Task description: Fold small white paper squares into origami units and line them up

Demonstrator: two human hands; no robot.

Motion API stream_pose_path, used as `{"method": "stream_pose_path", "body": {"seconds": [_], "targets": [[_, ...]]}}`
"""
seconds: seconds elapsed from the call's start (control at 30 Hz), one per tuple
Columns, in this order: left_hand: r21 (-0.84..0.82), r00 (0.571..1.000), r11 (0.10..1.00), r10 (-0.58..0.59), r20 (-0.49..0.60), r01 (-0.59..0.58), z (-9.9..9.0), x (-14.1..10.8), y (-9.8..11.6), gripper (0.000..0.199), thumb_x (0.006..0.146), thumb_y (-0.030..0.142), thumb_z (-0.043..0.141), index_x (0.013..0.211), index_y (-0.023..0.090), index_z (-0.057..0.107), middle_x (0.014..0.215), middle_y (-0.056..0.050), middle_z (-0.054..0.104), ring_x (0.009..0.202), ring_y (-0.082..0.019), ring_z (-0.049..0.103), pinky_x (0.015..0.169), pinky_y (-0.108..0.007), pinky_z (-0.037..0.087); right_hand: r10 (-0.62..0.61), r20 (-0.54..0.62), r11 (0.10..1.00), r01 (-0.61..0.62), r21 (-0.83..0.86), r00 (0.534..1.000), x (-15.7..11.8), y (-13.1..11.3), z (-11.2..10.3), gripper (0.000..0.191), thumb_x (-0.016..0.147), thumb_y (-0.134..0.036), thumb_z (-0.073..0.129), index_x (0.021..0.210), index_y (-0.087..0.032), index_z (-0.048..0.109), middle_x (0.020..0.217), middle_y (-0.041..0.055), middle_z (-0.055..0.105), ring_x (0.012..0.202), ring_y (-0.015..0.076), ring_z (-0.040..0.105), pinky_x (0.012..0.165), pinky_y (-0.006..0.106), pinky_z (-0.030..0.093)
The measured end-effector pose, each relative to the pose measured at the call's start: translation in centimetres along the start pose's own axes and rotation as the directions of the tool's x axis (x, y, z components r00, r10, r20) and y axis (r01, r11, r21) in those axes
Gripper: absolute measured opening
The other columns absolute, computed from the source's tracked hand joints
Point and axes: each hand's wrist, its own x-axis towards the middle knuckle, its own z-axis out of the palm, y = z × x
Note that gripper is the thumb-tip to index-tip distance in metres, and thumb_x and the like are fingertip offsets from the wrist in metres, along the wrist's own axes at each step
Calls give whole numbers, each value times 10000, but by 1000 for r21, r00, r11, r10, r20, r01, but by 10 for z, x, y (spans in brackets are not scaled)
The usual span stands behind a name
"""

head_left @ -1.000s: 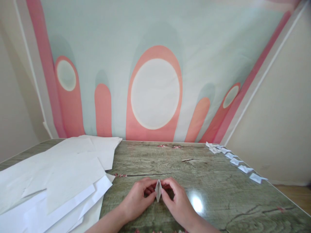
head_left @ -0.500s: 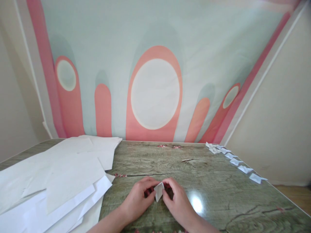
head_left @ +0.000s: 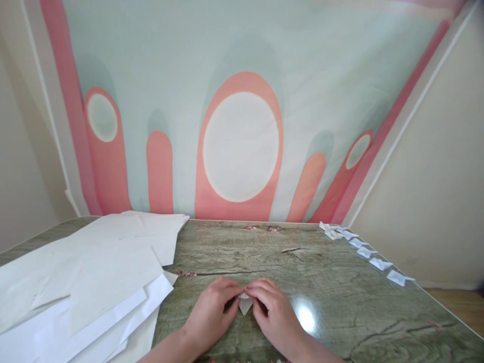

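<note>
Between my fingertips is a small folded piece of white paper (head_left: 245, 304), its pointed end toward me and its upper edge partly covered by my fingers. My left hand (head_left: 215, 306) pinches it from the left, thumb below and fingers above. From the right, my right hand (head_left: 273, 308) grips it the same way, and the fingertips of both hands almost meet at its top. Along the table's right edge lies a row of several small folded white paper pieces (head_left: 380, 264), with a few bunched together (head_left: 333, 231) at the far end.
A spread pile of white paper sheets (head_left: 117, 282) covers the left of the wood-patterned table (head_left: 234, 252). Behind the table stands a wall with a pink and pale green printed covering (head_left: 181, 60). A bright light reflection (head_left: 305, 317) shows right of my hands.
Both hands' fingers have closed in over the top of the folded paper. The paper has turned from a slanted position to point straight toward me, and less of it shows.
</note>
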Motion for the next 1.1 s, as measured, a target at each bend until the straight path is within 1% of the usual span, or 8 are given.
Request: {"method": "stream_pose_path", "body": {"seconds": [0.13, 0.2, 0.4, 0.53, 0.63, 0.83, 0.93, 1.1], "targets": [[101, 1000, 995, 26, 11, -27, -2, -1, 1, 258, 807, 126, 469, 938, 224, 669, 892, -42, 642, 865, -197, 560, 800, -294, 449, -30, 66, 997, 35, -68, 997, 0, -4, -3, 376, 745, -1, 453, 973, -224, 651, 924, 48, 651, 886, 209, 569, 785, 354, 474], [131, 999, 991, 32, 18, -34, -1, -1, 1, 258, 802, 120, 469, 932, 221, 668, 897, -43, 637, 868, -200, 558, 807, -304, 450, -32, 61, 997, 37, -75, 998, -1, -4, -1, 365, 754, -10, 454, 970, -232, 649, 925, 47, 648, 885, 208, 571, 785, 348, 470], [188, 999, 981, 35, 36, -41, 0, -2, -3, 284, 797, 104, 479, 972, 228, 666, 911, -42, 641, 876, -206, 570, 817, -311, 454, 132, -73, 985, -139, -101, 989, -4, 7, 9, 197, 748, -125, 553, 918, -214, 599, 863, 47, 601, 837, 219, 560, 763, 349, 453], [211, 999, 976, 42, 20, -45, 1, -2, -2, 253, 796, 108, 489, 932, 219, 671, 892, -42, 650, 853, -203, 587, 784, -294, 468, 186, -76, 974, -194, -118, 980, -4, 13, 11, 142, 729, -132, 579, 843, -218, 579, 861, 46, 584, 854, 232, 545, 778, 373, 422], [204, 999, 978, 42, 11, -44, 2, -4, -1, 236, 804, 121, 493, 924, 226, 667, 899, -38, 654, 846, -196, 597, 778, -286, 477, 204, -57, 973, -208, -95, 977, -3, 13, 10, 112, 739, -115, 560, 767, -221, 585, 835, 40, 584, 845, 229, 546, 775, 373, 407], [112, 995, 988, 101, 26, -104, 4, -6, -1, 490, 816, 113, 488, 1277, 279, 468, 1159, -42, 602, 1022, -200, 562, 906, -316, 451, 257, -62, 966, -258, -12, 964, -1, 13, 10, 191, 719, -53, 528, 732, -223, 614, 800, 27, 605, 826, 222, 558, 780, 369, 386], [78, 991, 989, 117, 73, -122, 4, -4, 1, 451, 832, 109, 477, 1239, 299, 510, 1117, -23, 620, 994, -193, 569, 895, -310, 452, 270, -72, 963, -271, 5, 960, -1, 13, 11, 177, 728, -65, 541, 727, -223, 622, 793, 24, 619, 821, 222, 562, 793, 377, 374], [54, 990, 991, 116, 84, -121, 3, -3, 3, 366, 825, 106, 491, 1140, 269, 584, 1069, -24, 636, 956, -187, 575, 882, -302, 450, 305, -73, 951, -308, -30, 950, -2, 9, 11, 188, 722, -46, 533, 713, -214, 616, 790, 21, 621, 828, 216, 553, 806, 372, 359]]}}
